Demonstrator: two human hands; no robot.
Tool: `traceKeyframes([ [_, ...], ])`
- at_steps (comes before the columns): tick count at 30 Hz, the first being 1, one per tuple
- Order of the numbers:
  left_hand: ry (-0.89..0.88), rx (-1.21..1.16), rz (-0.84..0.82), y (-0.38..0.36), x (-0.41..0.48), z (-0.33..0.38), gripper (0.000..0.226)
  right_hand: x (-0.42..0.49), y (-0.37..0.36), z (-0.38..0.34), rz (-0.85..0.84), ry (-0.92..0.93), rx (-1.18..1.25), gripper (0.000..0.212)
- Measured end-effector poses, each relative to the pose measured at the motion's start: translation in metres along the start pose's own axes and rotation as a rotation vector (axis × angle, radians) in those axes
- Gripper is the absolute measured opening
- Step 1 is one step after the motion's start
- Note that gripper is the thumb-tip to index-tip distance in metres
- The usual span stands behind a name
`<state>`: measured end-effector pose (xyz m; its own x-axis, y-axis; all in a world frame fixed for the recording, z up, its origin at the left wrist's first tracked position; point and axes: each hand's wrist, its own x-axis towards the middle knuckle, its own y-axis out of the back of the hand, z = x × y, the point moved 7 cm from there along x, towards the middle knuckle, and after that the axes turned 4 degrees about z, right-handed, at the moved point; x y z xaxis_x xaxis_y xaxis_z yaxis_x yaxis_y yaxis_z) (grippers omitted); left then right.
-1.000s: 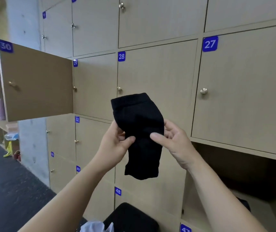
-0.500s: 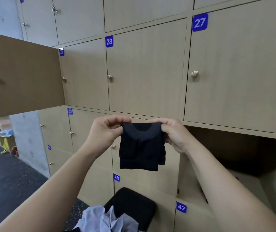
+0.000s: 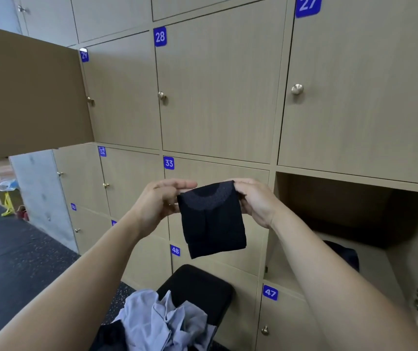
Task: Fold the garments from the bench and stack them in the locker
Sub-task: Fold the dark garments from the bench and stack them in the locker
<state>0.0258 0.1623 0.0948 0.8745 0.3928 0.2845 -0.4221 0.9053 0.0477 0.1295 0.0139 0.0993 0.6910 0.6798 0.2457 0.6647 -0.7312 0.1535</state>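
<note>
A small black garment [image 3: 211,219], folded into a compact rectangle, is held up in the air in front of the locker wall, roughly level with the door numbered 33 [image 3: 169,163] and directly above the bench [image 3: 203,282]. Its upper left corner is pinched by the left hand [image 3: 161,201] between thumb and fingers, with the index finger stretched out along the top edge; its upper right corner is pinched by the right hand [image 3: 254,201], whose fingers are curled over the fabric. The garment hangs straight down from these two corners, and a rounded, ribbed band can be made out along its top. Just to the right of the hands an open locker [image 3: 385,269] is seen, set below the door marked 27 [image 3: 307,5] and above the one marked 47 [image 3: 270,292]; inside it, on its floor, a dark item [image 3: 342,254] is partly hidden behind the right forearm — whether it is folded cannot be told. On the black padded bench below, a crumpled pale blue-grey garment [image 3: 162,317] is heaped, and another dark piece of cloth [image 3: 111,335] is touching it at the lower edge of the view. An open door [image 3: 30,92] stands out from the upper row on the left, beside the door labelled 28 [image 3: 160,36] — and a dark speckled floor [image 3: 13,249] is seen beneath it.
</note>
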Motion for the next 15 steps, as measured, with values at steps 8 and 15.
traceKeyframes([
  [8,-0.207,0.661,-0.044,-0.029,0.013,0.002,0.019,-0.001,-0.013,0.016,-0.071,-0.065,-0.083,0.032],
  [15,-0.247,0.540,0.021,-0.037,0.013,-0.008,0.025,-0.012,0.003,0.042,-0.045,-0.156,-0.001,0.030],
])
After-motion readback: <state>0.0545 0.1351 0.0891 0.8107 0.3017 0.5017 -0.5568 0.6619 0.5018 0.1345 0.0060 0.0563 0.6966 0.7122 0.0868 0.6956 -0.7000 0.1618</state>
